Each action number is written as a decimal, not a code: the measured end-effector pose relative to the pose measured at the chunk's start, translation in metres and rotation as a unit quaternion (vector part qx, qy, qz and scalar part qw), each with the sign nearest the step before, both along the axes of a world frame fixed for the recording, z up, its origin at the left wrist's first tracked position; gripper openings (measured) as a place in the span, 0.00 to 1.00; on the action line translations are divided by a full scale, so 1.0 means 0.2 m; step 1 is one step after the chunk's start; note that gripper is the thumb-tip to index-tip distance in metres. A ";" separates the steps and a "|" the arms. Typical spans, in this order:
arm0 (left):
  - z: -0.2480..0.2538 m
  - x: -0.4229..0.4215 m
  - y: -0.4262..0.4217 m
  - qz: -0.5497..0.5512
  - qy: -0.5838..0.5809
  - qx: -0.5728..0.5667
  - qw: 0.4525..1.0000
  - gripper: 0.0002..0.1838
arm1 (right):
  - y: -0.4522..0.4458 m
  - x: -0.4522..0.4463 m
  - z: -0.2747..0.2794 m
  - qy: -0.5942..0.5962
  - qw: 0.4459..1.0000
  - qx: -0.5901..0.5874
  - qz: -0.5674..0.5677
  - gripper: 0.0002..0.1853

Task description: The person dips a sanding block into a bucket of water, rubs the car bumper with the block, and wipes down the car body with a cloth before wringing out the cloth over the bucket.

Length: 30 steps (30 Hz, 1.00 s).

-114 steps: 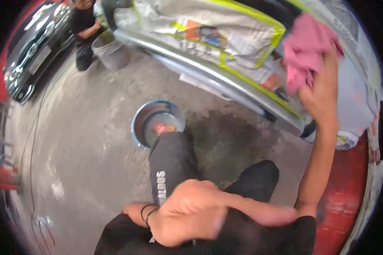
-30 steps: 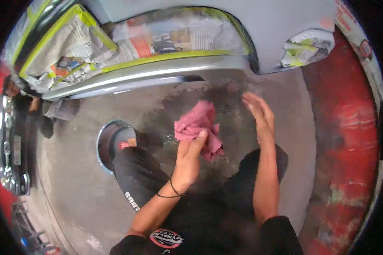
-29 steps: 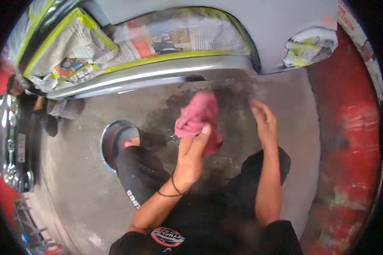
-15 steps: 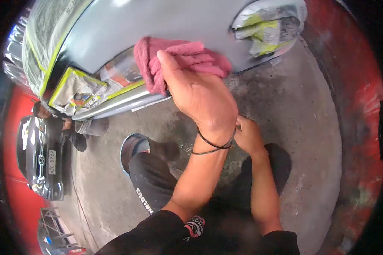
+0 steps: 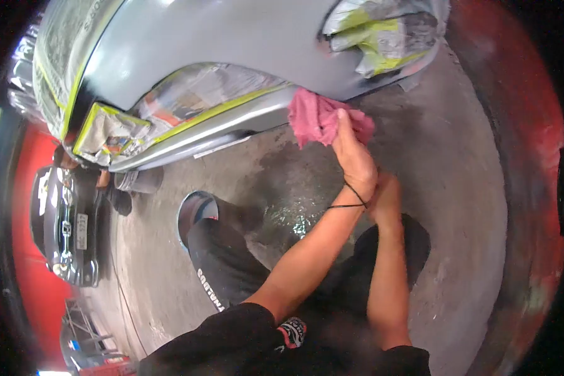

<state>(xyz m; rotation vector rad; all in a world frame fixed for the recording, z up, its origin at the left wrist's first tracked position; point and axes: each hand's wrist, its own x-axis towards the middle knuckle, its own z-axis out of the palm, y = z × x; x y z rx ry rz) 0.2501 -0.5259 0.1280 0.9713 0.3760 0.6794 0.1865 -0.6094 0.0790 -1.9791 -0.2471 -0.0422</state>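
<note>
My left hand (image 5: 355, 156), with thin black bands at its wrist, grips a crumpled pink cloth (image 5: 323, 119), the thumb on top. The cloth overlaps the lower edge of the grey car panel (image 5: 232, 37); whether they touch is unclear. My right hand (image 5: 387, 194) is beside and partly behind my left wrist, its fingers hidden. Newspaper (image 5: 200, 94) with yellow-green tape covers the wheel-arch area, and more masking (image 5: 388, 37) covers a part at the panel's upper right.
A round bucket (image 5: 185, 216) stands by my left knee. At the left are a dark car (image 5: 66, 225), a partly visible person (image 5: 116, 199) beside a grey bucket (image 5: 144, 180), and a metal stand (image 5: 84, 326). Wet patches mark the floor (image 5: 282, 307).
The cloth has passed from my right hand to my left. Since half a second ago, my left hand and the cloth have moved right and down, off the panel's middle to its lower edge.
</note>
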 end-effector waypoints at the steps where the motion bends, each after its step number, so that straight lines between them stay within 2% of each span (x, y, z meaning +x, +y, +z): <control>1: -0.03 0.00 0.01 -0.017 -0.022 0.023 0.999 0.25 | 0.01 0.02 0.01 0.060 0.995 0.040 -0.066 0.15; 3: -0.11 -0.05 0.07 -0.020 -0.036 0.049 0.998 0.25 | -0.03 0.14 -0.14 0.023 0.987 0.104 -0.125 0.17; 4: -0.15 -0.08 0.12 -0.027 -0.024 0.118 0.992 0.24 | 0.00 0.13 -0.13 0.025 0.988 0.105 -0.111 0.17; 5: -0.15 -0.10 0.17 -0.035 -0.014 0.186 0.982 0.23 | 0.03 0.13 -0.07 0.091 0.969 0.196 -0.119 0.20; 6: -0.14 -0.14 0.23 -0.025 -0.017 0.188 0.982 0.23 | 0.05 0.14 0.00 0.155 0.938 0.283 -0.127 0.23; 7: -0.13 -0.21 0.28 -0.087 0.011 0.197 0.977 0.22 | 0.09 0.10 0.12 0.213 0.926 0.297 -0.091 0.28; 8: -0.12 -0.27 0.31 -0.151 0.036 0.204 0.967 0.21 | 0.16 0.07 0.12 0.209 0.929 0.294 -0.083 0.28; 9: -0.15 -0.33 0.32 -0.145 0.028 0.202 0.968 0.21 | 0.24 0.06 0.08 0.210 0.883 0.419 -0.031 0.30; 10: -0.21 -0.39 0.31 -0.098 0.012 0.399 0.912 0.21 | 0.30 0.05 0.03 0.207 0.820 0.534 0.021 0.32; 11: -0.25 -0.43 0.31 -0.045 -0.003 0.576 0.817 0.22 | 0.32 0.06 -0.06 0.330 0.748 0.574 0.038 0.32; 12: -0.25 -0.48 0.34 -0.040 -0.010 0.570 0.820 0.22 | 0.37 0.03 -0.09 0.261 0.754 0.598 0.080 0.30; 13: -0.24 -0.54 0.41 -0.178 0.114 0.616 0.759 0.25 | 0.40 0.04 -0.29 0.293 0.751 0.589 0.063 0.26; 14: -0.22 -0.59 0.49 -0.312 0.230 0.637 0.666 0.29 | 0.44 -0.03 -0.20 0.373 0.621 0.682 0.098 0.23; 16: 0.04 -0.72 0.62 -0.365 0.272 0.661 0.597 0.31 | 0.50 -0.06 0.01 0.431 0.701 0.565 -0.052 0.24; 17: 0.06 -0.80 0.69 -0.335 0.227 0.668 0.624 0.33 | 0.50 -0.03 -0.04 0.421 0.708 0.563 -0.058 0.24; 18: 0.07 -0.89 0.75 -0.304 0.181 0.673 0.649 0.36 | 0.52 0.02 -0.14 0.369 0.682 0.630 -0.042 0.25; 19: 0.07 -0.97 0.82 -0.312 0.147 0.636 0.690 0.36 | 0.52 0.05 -0.18 0.314 0.650 0.691 -0.023 0.27; 20: 0.06 -1.06 0.89 -0.320 0.114 0.595 0.728 0.36 | 0.49 0.08 -0.14 0.307 0.656 0.689 -0.027 0.27; 22: 0.05 -1.21 1.02 -0.377 0.143 0.517 0.755 0.34 | 0.46 0.17 0.02 0.298 0.537 0.783 -0.095 0.32; 23: 0.02 -1.29 1.09 -0.389 0.178 0.542 0.724 0.32 | 0.43 0.27 -0.02 0.258 0.513 0.814 -0.083 0.37; 24: -0.01 -1.38 1.15 -0.398 0.214 0.565 0.690 0.30 | 0.41 0.33 0.07 0.238 0.531 0.807 -0.101 0.38; 26: -0.06 -1.53 1.24 -0.371 0.213 0.583 0.690 0.28 | 0.43 0.51 0.22 0.220 0.551 0.797 -0.112 0.39; 28: -0.07 -1.65 1.27 -0.343 0.215 0.596 0.694 0.26 | 0.47 0.66 0.31 0.176 0.619 0.758 -0.105 0.38; 29: -0.06 -1.69 1.27 -0.331 0.224 0.596 0.697 0.24 | 0.50 0.66 0.32 0.174 0.624 0.755 -0.101 0.38; 30: -0.05 -1.69 1.28 -0.320 0.229 0.597 0.700 0.23 | 0.56 0.65 0.35 0.157 0.645 0.733 -0.146 0.35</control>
